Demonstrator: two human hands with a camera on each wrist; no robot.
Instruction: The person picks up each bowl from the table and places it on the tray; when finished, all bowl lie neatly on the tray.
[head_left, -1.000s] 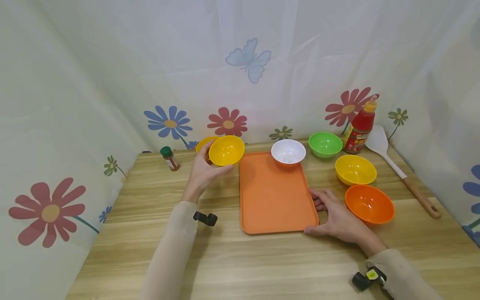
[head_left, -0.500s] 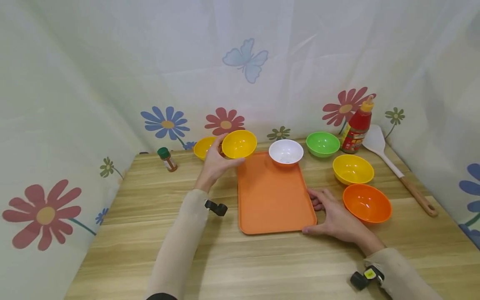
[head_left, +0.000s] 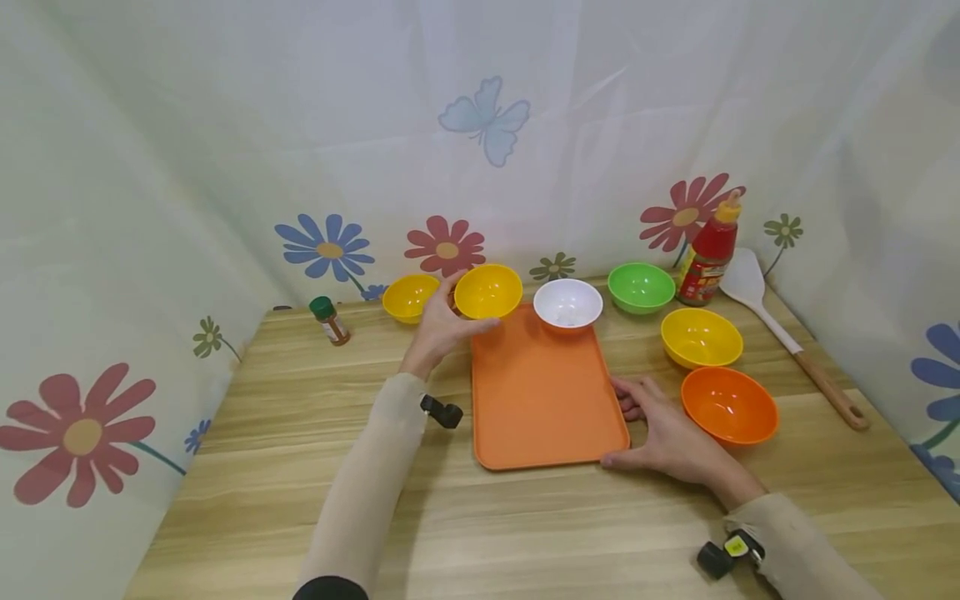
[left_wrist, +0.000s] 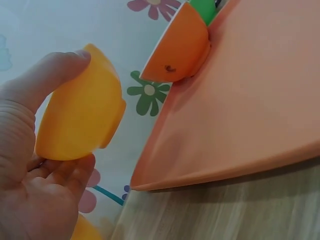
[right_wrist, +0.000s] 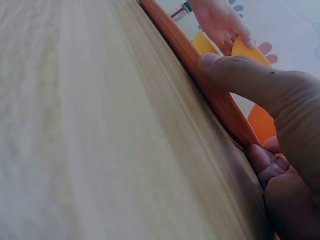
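My left hand (head_left: 438,331) grips a yellow bowl (head_left: 488,292) between thumb and fingers, raised above the far left corner of the orange tray (head_left: 543,400). In the left wrist view this yellow bowl (left_wrist: 82,107) is tilted and apart from the tray. A bowl, white inside and orange outside (head_left: 567,305), sits at the tray's far right corner. At the near right corner, my right hand (head_left: 663,437) holds the tray, its thumb on the front edge and its fingers curled at the right side. The right wrist view shows the thumb (right_wrist: 240,75) against the tray's rim (right_wrist: 200,80).
Another yellow bowl (head_left: 409,298) and a green-capped spice jar (head_left: 330,322) stand back left. To the right are a green bowl (head_left: 641,288), a yellow bowl (head_left: 701,337), an orange bowl (head_left: 730,406), a red sauce bottle (head_left: 708,257) and a spatula (head_left: 795,342). Curtains border the table (head_left: 525,533).
My left hand has carried the yellow bowl rightward, from beside the other yellow bowl to over the tray's far left corner. The right hand has stayed at the tray's near corner.
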